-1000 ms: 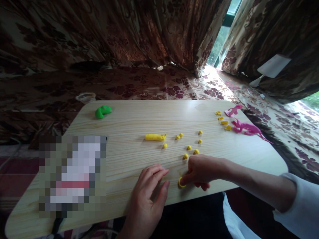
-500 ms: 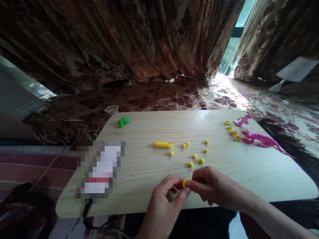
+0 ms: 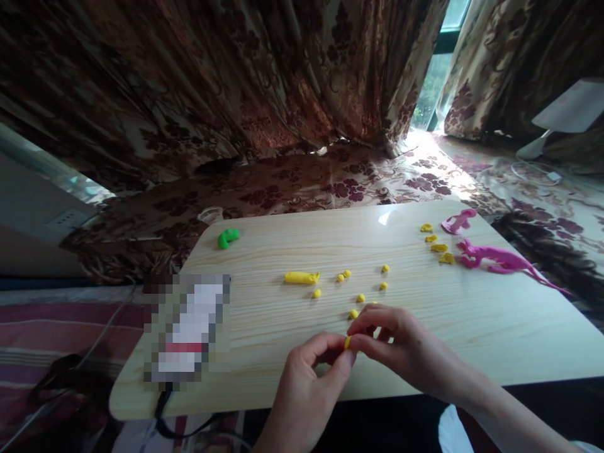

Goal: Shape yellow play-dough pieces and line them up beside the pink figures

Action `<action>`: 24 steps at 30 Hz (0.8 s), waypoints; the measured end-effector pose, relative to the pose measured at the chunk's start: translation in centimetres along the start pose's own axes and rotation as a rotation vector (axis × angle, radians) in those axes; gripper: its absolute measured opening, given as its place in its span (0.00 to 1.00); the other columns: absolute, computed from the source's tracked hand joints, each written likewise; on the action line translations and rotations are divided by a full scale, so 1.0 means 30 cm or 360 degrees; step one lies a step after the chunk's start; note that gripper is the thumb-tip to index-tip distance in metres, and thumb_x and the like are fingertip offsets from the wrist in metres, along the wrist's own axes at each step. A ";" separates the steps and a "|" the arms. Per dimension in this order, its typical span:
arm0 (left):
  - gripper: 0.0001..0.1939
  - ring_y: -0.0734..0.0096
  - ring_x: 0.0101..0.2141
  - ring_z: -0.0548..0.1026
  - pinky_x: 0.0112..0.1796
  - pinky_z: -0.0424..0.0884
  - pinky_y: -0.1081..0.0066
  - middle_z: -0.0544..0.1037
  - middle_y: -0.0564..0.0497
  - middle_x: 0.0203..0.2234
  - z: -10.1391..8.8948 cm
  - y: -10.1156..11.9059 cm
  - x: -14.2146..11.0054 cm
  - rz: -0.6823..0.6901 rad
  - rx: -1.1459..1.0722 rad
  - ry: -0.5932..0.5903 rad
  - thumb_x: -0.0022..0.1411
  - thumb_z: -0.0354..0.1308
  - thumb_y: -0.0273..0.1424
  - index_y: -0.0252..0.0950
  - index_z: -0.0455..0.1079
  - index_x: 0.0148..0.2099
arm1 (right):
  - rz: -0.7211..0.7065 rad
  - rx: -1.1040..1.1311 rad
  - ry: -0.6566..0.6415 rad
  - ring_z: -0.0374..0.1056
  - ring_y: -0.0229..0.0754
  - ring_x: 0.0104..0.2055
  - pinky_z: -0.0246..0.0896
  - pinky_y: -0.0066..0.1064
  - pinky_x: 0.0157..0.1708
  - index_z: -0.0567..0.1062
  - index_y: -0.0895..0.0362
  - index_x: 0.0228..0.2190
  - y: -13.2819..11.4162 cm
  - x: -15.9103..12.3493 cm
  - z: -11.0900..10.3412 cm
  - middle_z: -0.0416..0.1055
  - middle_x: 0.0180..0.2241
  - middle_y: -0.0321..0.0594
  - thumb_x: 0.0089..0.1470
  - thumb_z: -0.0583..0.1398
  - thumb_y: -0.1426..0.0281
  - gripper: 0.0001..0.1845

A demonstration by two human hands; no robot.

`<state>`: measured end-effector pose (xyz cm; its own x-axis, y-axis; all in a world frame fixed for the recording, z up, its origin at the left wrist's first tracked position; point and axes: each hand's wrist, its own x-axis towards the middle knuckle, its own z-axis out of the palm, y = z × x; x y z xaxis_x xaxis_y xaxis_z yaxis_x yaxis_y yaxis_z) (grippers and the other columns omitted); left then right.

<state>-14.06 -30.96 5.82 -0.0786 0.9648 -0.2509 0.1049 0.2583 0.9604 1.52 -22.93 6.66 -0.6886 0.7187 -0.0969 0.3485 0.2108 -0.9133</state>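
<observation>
A small piece of yellow modelling clay (image 3: 348,343) is pinched between the fingertips of my left hand (image 3: 314,377) and my right hand (image 3: 401,336), low over the table's near side. Fingers cover most of it. Just beyond my hands lie several yellow clay balls, among them a near ball (image 3: 353,314) close to my right fingers and a farther ball (image 3: 385,268). My right hand partly hides another. Left of these balls rests a yellow clay roll (image 3: 301,277) with a ragged right end.
Flattened yellow bits (image 3: 438,248) lie at the right, beside a long pink clay figure (image 3: 500,257) and a smaller pink piece (image 3: 459,221). Green clay (image 3: 228,238) sits at the far left corner. A blurred-out device (image 3: 191,327) with a black strap occupies the table's left side.
My right fingers have shifted over the top of the yellow piece, which was a visible curved strip and is now mostly covered. The whole view has tilted slightly.
</observation>
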 end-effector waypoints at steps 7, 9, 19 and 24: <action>0.11 0.65 0.34 0.73 0.38 0.68 0.71 0.78 0.49 0.31 -0.004 -0.016 0.009 0.0051 -0.0011 0.0068 0.61 0.55 0.33 0.36 0.76 0.41 | -0.0129 -0.0153 0.0085 0.64 0.35 0.30 0.59 0.26 0.30 0.75 0.57 0.30 0.006 0.010 0.020 0.69 0.27 0.35 0.57 0.57 0.72 0.07; 0.10 0.66 0.34 0.73 0.38 0.68 0.71 0.77 0.50 0.29 -0.008 -0.020 0.009 0.0101 0.0028 0.0111 0.61 0.55 0.33 0.36 0.77 0.40 | -0.0151 -0.0168 0.0130 0.64 0.35 0.30 0.59 0.27 0.31 0.74 0.57 0.28 0.010 0.012 0.029 0.69 0.27 0.35 0.57 0.57 0.72 0.08; 0.09 0.71 0.34 0.74 0.39 0.69 0.75 0.78 0.52 0.32 0.004 -0.054 0.016 -0.0036 -0.0245 0.0273 0.59 0.58 0.34 0.38 0.75 0.41 | 0.0101 0.0193 0.0161 0.66 0.35 0.31 0.61 0.24 0.30 0.73 0.55 0.32 0.023 0.006 0.054 0.72 0.29 0.34 0.58 0.56 0.65 0.08; 0.05 0.70 0.37 0.74 0.41 0.69 0.74 0.76 0.53 0.34 0.001 -0.046 0.019 0.0153 0.0020 0.0326 0.57 0.59 0.30 0.38 0.73 0.38 | -0.0021 -0.0112 0.0099 0.65 0.35 0.29 0.58 0.26 0.29 0.73 0.56 0.30 0.025 0.009 0.042 0.71 0.26 0.34 0.58 0.56 0.70 0.07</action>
<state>-14.23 -30.75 4.34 -0.2673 0.9551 -0.1274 0.1341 0.1678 0.9767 0.78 -23.42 5.44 -0.6532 0.7549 -0.0584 0.3853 0.2650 -0.8839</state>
